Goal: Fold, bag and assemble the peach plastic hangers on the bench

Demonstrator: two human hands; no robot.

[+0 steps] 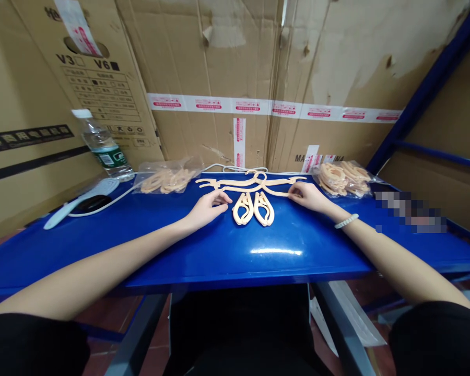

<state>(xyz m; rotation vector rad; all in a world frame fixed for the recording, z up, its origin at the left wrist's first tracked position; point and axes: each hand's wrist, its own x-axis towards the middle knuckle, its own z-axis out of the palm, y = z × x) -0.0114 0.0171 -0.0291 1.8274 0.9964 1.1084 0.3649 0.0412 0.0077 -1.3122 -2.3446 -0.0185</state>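
Two unfolded peach-coloured folding hangers lie one behind the other at the back of the blue table: a rear hanger (238, 183) and a front hanger (276, 192). My right hand (307, 197) is closed on the right end of the front hanger, its fingertips partly hiding that end. My left hand (208, 210) rests just before the left ends of the hangers, fingers loosely bent and apart, with nothing visible in them. Between my hands and nearer to me lie two folded hangers, a left one (238, 213) and a right one (269, 213), side by side.
Clear plastic bags of folded hangers lie at the back left (168, 180) and back right (342, 177). Farther left are a water bottle (107, 149), a pale-blue handled object (76, 203) and a black mouse-like object (90, 203) beside a white cable. Cardboard (219, 62) stands behind the table (172, 256).
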